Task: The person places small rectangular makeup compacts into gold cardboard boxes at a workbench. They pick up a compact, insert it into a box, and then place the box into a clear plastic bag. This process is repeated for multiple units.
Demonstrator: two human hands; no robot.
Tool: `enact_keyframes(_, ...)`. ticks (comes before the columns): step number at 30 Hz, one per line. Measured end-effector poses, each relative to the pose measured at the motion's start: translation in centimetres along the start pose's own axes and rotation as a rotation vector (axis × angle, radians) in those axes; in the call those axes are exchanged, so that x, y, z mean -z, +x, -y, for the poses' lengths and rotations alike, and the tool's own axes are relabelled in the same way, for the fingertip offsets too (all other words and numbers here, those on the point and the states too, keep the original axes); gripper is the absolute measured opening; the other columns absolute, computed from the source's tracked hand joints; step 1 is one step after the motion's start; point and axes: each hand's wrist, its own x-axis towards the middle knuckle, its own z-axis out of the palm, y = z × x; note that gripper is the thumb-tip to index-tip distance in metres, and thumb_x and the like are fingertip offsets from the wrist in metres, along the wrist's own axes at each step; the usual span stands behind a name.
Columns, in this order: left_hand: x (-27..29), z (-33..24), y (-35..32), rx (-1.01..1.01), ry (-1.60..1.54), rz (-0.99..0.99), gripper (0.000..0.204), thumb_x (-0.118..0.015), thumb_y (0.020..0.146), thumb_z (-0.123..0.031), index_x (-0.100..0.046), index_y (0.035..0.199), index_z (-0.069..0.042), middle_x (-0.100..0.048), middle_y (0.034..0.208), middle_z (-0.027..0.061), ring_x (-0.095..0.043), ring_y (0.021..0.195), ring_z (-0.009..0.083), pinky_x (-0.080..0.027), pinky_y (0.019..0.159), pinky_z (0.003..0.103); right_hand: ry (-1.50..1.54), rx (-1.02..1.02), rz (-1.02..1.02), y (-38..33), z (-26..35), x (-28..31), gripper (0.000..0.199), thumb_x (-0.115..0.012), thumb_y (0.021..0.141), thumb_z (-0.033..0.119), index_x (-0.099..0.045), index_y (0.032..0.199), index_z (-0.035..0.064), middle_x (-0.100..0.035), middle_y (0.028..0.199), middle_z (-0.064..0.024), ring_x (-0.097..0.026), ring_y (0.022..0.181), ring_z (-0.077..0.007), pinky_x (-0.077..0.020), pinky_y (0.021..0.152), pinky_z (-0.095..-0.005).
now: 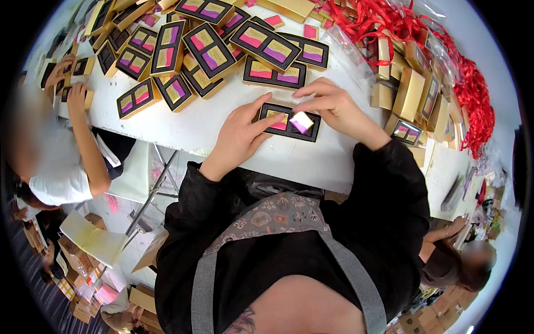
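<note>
White table (328, 158) runs across the upper frame w/ a big heap of filled black-and-gold boxes (211, 50) top centre, gold cartons (409, 92) and red ribbon (473, 89) at upper right. A co-worker's hands (72, 83) handle boxes at upper left. Centre frame, a black tray (289, 127) lies near the table's front edge. Left hand (239, 136) lies flat, fingers spread, fingertips pressing the tray's left end, gripping nothing. Right hand (334, 108) pinches a small pink-and-white piece (302, 121) btwn thumb and forefinger, over the tray's right compartment.
</note>
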Motion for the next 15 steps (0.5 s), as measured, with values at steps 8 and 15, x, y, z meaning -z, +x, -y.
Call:
enact_keyframes(8,0.0,-0.3,-0.3,0.025,0.003,-0.012,0.051,-0.075,0.072,-0.007,-0.066,0.121,-0.018,-0.051,0.138,0.0147,-0.056,0.114,0.0333,-0.045,0.094,0.040,-0.583,0.135,-0.152,-4.6,1.7,-3.8,0.039,-0.075,0.074,0.017,-0.067,0.111,0.0076,-0.061,0.125,-0.0083,-0.056,0.115,-0.0266,-0.0459,0.096,-0.0381)
enact_keyframes(15,0.0,0.0,-0.4,0.000,0.010,-0.013,0.053,-0.073,0.071,-0.004,-0.064,0.123,-0.013,-0.050,0.136,0.0169,-0.056,0.110,0.0354,-0.046,0.092,0.041,-0.685,-0.016,-0.002,-5.3,4.1,-6.4,0.052,-0.073,0.077,0.020,-0.060,0.126,0.0113,-0.055,0.137,-0.0070,-0.044,0.135,-0.0297,-0.0381,0.105,-0.0411)
